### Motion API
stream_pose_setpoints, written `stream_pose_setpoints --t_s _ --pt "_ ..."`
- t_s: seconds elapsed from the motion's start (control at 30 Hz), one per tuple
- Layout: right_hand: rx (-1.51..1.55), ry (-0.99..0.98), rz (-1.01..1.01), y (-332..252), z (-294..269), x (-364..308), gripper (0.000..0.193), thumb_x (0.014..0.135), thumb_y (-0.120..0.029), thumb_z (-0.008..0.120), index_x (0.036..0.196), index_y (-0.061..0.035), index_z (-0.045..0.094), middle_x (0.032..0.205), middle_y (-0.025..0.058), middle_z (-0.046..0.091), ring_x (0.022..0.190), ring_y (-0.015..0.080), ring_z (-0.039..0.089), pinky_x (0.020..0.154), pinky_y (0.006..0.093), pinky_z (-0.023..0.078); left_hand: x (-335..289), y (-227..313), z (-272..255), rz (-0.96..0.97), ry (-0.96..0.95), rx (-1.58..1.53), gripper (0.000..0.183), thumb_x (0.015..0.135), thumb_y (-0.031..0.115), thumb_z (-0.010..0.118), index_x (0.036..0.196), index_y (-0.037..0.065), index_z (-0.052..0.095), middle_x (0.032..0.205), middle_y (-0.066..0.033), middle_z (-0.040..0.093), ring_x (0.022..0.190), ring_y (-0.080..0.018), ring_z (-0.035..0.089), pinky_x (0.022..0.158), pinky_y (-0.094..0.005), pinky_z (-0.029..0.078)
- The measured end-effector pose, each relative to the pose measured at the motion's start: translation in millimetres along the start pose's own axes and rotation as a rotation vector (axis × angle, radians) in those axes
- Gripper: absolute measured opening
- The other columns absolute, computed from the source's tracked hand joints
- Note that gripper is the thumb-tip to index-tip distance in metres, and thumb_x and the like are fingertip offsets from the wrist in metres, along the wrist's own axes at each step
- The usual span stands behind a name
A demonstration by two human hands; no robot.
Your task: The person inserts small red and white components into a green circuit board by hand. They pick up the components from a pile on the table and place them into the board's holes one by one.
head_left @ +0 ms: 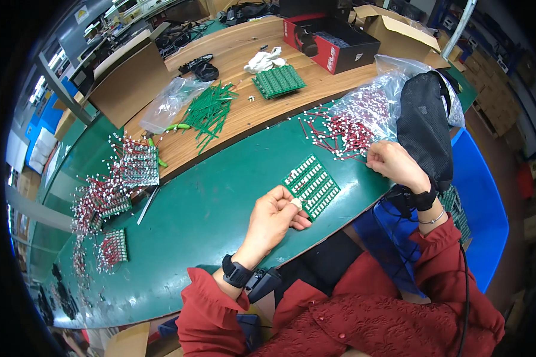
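My left hand grips a green circuit board by its lower left corner, thumb on top. Rows of small white connectors cover the board, which is tilted over the green tabletop. To the right of it, my right hand is closed, thumb and fingers drawn together at the near edge of a pile of red wires with white plugs. Whatever its fingertips hold is hidden or too small to make out. More of these wires spill from a clear plastic bag behind the pile.
At left lie several boards with red wires attached. A raised wooden shelf bears green strips, stacked boards, white gloves and boxes. A black bag and a blue bin stand at right.
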State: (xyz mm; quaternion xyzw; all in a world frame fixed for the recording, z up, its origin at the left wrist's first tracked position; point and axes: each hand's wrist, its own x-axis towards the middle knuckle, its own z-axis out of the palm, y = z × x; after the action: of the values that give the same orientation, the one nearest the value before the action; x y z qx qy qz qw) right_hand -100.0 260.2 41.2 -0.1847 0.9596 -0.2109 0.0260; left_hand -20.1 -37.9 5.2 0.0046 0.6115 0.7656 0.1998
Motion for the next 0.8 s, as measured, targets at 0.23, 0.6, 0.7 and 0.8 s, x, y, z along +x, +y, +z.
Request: stream_pose_setpoints --t_s 0.23,0.6,0.7,0.8 --pt "0.445 -0.123 0.166 -14.5 -11.7 -4.0 0.008 0.079 -0.001 0.061 0.078 0.0062 0.064 0.064 0.0099 0.067 0.056 0.014 0.068 0.054 0.0262 0.055 0.8 -1.8 -0.9 0.014 -0.004 -0.013 0.009 0.099 0.007 0.051 0.095 0.0 0.05 0.082 -0.0144 0.067 0.071 -0.0224 0.071 0.063 -0.0283 0.058" --pt "0.901 -0.194 0.285 -6.4 -6.4 2.7 0.019 0.083 -0.002 0.06 0.098 0.0087 0.065 0.075 0.0102 0.068 0.062 0.0164 0.069 0.056 0.0232 0.056 -0.3 -1.1 2.0 0.007 0.02 -0.022 0.01 0.099 0.008 0.05 0.092 0.0 0.049 0.079 -0.0132 0.067 0.069 -0.0204 0.071 0.06 -0.0268 0.057" --pt "1.005 -0.223 0.307 -10.2 -2.1 1.5 0.015 0.086 -0.004 0.061 0.098 0.004 0.064 0.08 0.01 0.069 0.067 0.0161 0.07 0.058 0.0229 0.056 -0.1 -0.9 2.4 0.013 0.027 -0.046 0.012 0.099 0.009 0.051 0.09 0.0 0.048 0.077 -0.0126 0.067 0.067 -0.0192 0.07 0.058 -0.0258 0.056" --pt "1.07 -0.2 0.344 -17.2 2.5 -1.7 0.007 0.089 -0.008 0.064 0.093 -0.0022 0.062 0.084 0.0096 0.069 0.073 0.0162 0.071 0.06 0.0225 0.056 -0.1 -1.9 2.4 0.021 0.018 -0.043 0.012 0.099 0.009 0.05 0.091 0.0 0.048 0.078 -0.0128 0.067 0.068 -0.0192 0.07 0.058 -0.0258 0.056"
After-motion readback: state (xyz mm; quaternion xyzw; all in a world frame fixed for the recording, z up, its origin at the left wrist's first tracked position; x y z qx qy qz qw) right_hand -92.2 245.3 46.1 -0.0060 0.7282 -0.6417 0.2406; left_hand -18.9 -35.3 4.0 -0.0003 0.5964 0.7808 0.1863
